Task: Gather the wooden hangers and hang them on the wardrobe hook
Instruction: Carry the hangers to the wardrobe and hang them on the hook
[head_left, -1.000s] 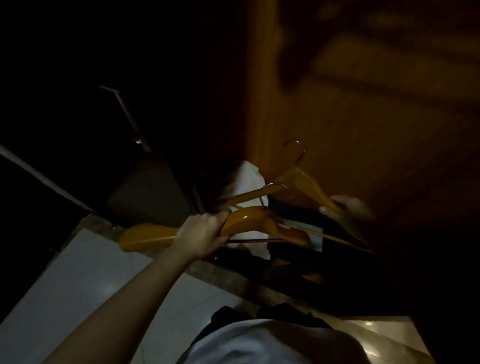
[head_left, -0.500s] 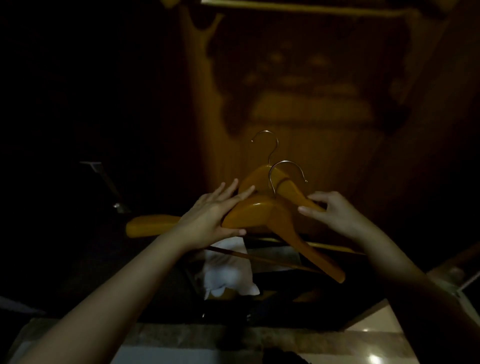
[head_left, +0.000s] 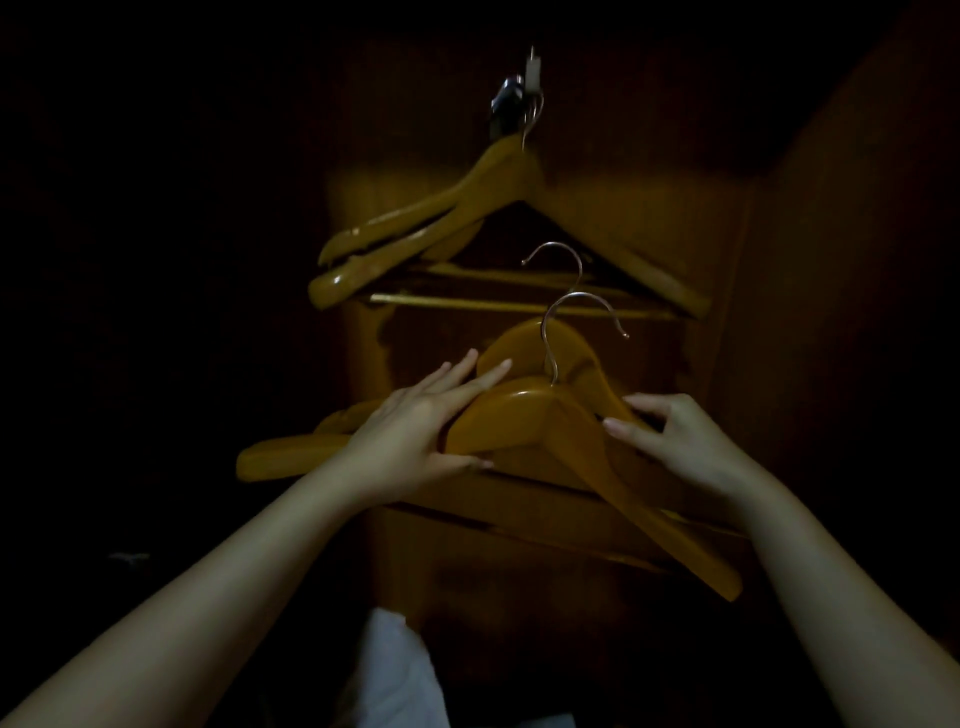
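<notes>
I hold two stacked wooden hangers (head_left: 524, 421) in front of me inside a dark wardrobe, their metal hooks (head_left: 576, 306) pointing up. My left hand (head_left: 415, 436) grips the left shoulder, fingers stretched over the top and thumb underneath. On the right shoulder, my right hand (head_left: 675, 441) pinches the stack with curled fingers. Above them, a few more wooden hangers (head_left: 498, 176) hang from the wardrobe hook (head_left: 511, 101) on the back panel. The held hooks sit well below that hook.
The wooden back panel (head_left: 571, 519) and right side wall (head_left: 831, 338) of the wardrobe close in the space. A white cloth (head_left: 400, 670) lies low between my forearms. The left side is too dark to read.
The view and both hands rose from the wardrobe floor. My right hand joined the left on the hangers, and the hook with hanging hangers came into view above.
</notes>
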